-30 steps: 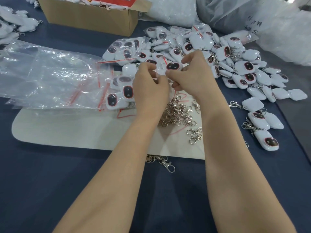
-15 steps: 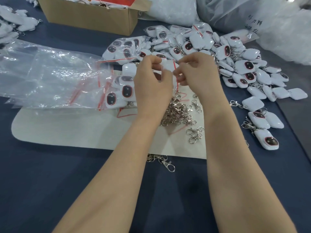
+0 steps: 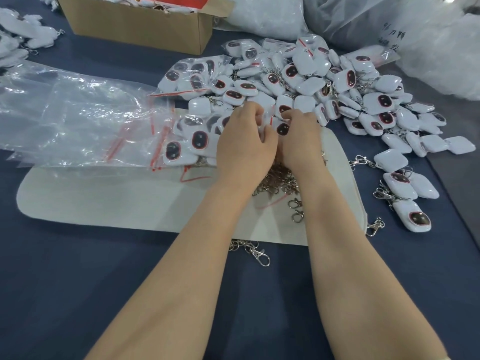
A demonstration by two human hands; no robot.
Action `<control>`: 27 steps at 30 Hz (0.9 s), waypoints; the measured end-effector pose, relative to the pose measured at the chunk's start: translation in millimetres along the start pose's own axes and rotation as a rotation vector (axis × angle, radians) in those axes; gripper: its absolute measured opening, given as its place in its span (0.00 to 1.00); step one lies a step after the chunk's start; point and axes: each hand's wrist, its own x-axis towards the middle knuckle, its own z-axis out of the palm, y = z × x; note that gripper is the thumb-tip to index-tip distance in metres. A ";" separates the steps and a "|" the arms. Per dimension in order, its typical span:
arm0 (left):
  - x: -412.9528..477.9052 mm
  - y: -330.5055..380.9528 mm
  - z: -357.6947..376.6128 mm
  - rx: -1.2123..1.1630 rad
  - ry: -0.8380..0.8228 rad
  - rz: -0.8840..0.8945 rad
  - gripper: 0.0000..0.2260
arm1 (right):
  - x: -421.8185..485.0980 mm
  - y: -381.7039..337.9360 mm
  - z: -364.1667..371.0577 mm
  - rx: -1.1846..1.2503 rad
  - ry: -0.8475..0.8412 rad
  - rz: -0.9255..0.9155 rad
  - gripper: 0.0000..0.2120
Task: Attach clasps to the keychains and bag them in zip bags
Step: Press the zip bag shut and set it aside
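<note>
The left hand (image 3: 244,149) and right hand (image 3: 302,141) sit close together, low over the far edge of a white mat (image 3: 117,198) on the blue worktop (image 3: 78,281). Both have their fingers curled and pinch a small zip bag (image 3: 271,119) between them. Only its red strip and a little clear film show, so I cannot tell exactly how they grip it. A keychain (image 3: 283,128), white with a dark face, lies just beside the right thumb.

A heap of metal clasps (image 3: 278,180) lies on the mat under the wrists, and a single clasp (image 3: 259,255) lies off the mat's near edge. The keychain pile (image 3: 337,84) spreads beyond the hands and to the right. Bagged keychains (image 3: 187,144) lie left of the left hand, touching a stack of empty bags (image 3: 65,113). A cardboard box (image 3: 135,24) stands at the far left.
</note>
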 end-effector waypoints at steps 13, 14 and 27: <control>1.6 -2.8 2.2 0.015 0.002 -0.001 0.10 | 2.5 -10.6 -9.0 0.849 0.219 0.218 0.16; 1.8 -3.3 2.4 0.018 0.002 0.000 0.10 | 3.2 -10.0 -8.0 0.884 0.229 0.231 0.16; 2.2 -6.8 5.5 0.072 0.016 0.033 0.09 | 4.7 -8.4 -3.7 1.299 0.169 0.264 0.06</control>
